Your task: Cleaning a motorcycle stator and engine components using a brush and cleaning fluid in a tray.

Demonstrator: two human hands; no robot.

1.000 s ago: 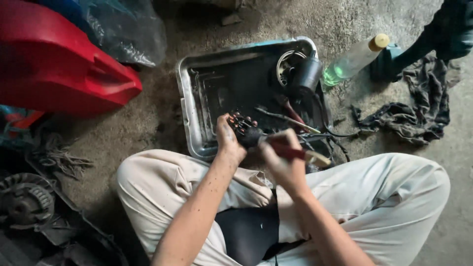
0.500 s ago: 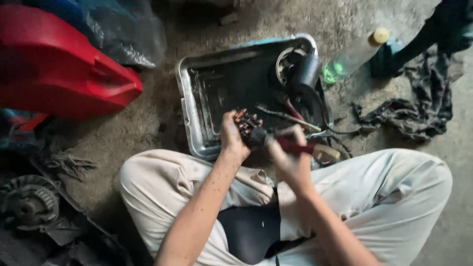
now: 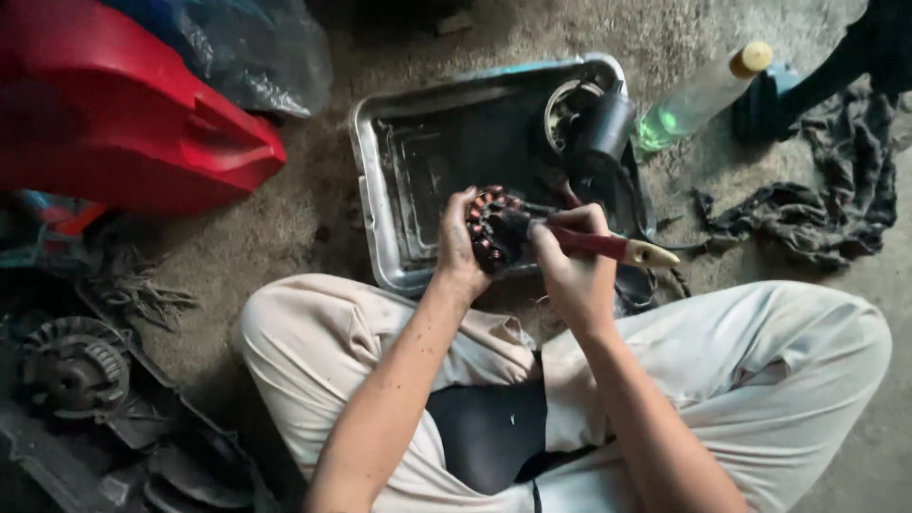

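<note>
Bottle right of tray; rag beyond.

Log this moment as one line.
left hand: holds stator | right hand: holds brush against stator | below: tray

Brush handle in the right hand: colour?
Red, with a pale yellowish end; the brush shows clearly in the head view, gripped by the right hand.

Beyond your hands: dented metal tray on concrete floor, black cylindrical part in its far right corner. Right of your right hand: clear plastic bottle with yellow cap, dark oily rag near it. Left of your left hand: red plastic cover, dark engine part lower down.
</note>
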